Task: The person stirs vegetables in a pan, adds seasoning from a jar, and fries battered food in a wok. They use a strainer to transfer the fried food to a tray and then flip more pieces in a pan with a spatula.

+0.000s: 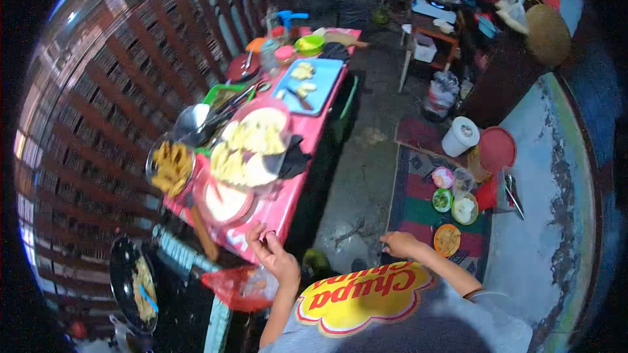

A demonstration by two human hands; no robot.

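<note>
My left hand [273, 256] is raised at the near corner of the pink table [288, 196], just above a red plastic bag [230, 287]. Its fingers are curled together, and I see nothing clearly in them. My right hand [400, 244] hovers over the concrete floor beside the patterned mat [418, 189], fingers loosely curled and empty. On the table nearest my left hand stand a red-rimmed plate [226, 202] and a clear bowl of yellow slices [252, 150]. A bowl of fried golden pieces [171, 167] sits to their left.
A black pan with food [134, 284] is at lower left. Farther along the table are a blue tray [307, 85] and a green bowl [309, 44]. Small bowls [451, 206], a white bucket [460, 136] and a red lid [497, 149] are by the mat. A brick lattice wall runs along the left.
</note>
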